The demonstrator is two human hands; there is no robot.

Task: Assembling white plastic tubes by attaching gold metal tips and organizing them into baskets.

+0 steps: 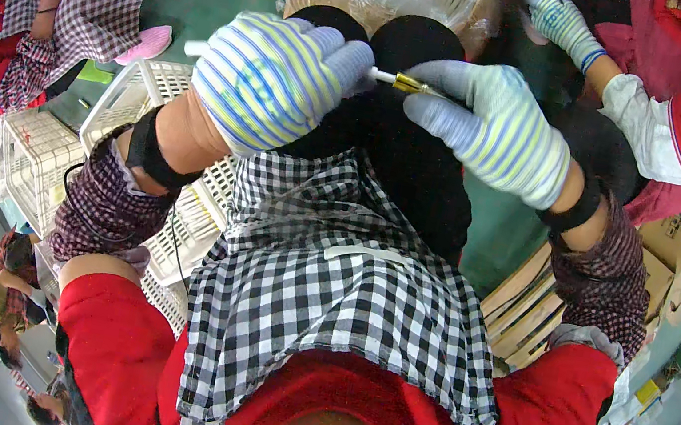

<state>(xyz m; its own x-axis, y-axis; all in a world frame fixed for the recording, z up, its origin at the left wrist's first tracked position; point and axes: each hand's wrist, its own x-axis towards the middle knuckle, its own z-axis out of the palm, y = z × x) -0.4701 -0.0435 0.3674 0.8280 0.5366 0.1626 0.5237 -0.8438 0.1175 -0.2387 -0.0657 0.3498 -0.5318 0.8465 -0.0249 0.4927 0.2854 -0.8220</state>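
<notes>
A thin white stick with a gold-coloured metal sleeve (407,83) lies level between my hands, above my knees. My left hand (277,80), in a striped knit glove, is closed around its white shaft; one end (196,49) sticks out on the left. At the gold sleeve is my right hand (499,126), gloved alike, with index finger above and thumb below it. A narrow dark tip runs between those fingers, too small to make out. On my checked apron (348,331) lies a slim white strip (370,253).
Ahead of my knees stands a cardboard box (357,4) lined with plastic, holding many white sticks. White plastic crates (35,152) stand at my left; one beside me holds more sticks. Cardboard pieces (523,306) stand on the right. A co-worker's gloved hand (565,25) is at upper right; others sit left.
</notes>
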